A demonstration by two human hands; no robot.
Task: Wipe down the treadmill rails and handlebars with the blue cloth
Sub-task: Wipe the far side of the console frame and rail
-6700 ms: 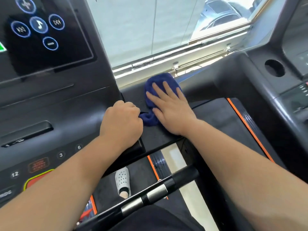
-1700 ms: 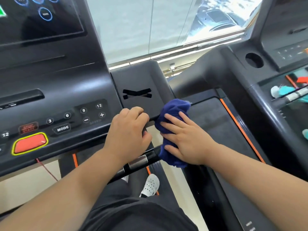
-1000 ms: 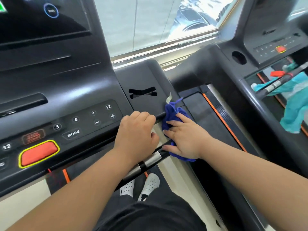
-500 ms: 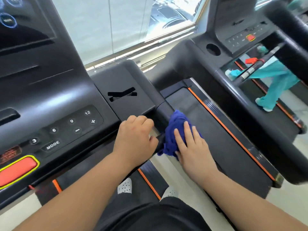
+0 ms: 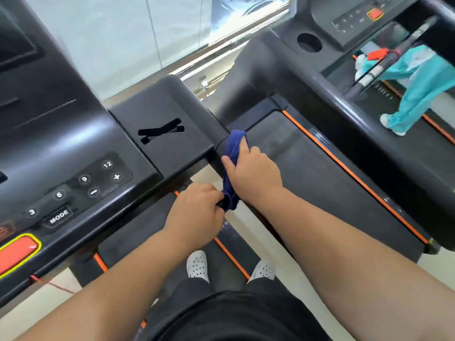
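At the far left, the red stop button (image 5: 17,252) and the keypad (image 5: 73,193) sit on the console, untouched. Next to them is the side panel (image 5: 160,134) with its cross-shaped slot. Its surface looks dull and dry, and I cannot tell from here whether it has been wiped.

The left hand (image 5: 197,212) is clenched round the near end of the handlebar (image 5: 218,153). It sits just below the cloth, and its knuckles touch the cloth's lower fold. It appears to steady the person and not to do any cleaning.

The blue cloth (image 5: 232,168) is wrapped lengthwise over the handlebar where it leaves the side panel. The right hand (image 5: 251,173) grasps the cloth against the bar, with the thumb on the near side and the fingers (image 5: 242,145) laid over the top.

To the right lie the belt (image 5: 320,173) of the neighbouring treadmill and its cup holder (image 5: 309,41). A person in teal (image 5: 418,82) walks on a machine beyond that.

Assessment: the step in hand is the wipe of this handlebar near its root. The next move calls for the cloth to be drawn toward the person along the bar. The left hand must give way first, or the part beneath it stays unwiped. The opposite rail is out of view and cannot be assessed.
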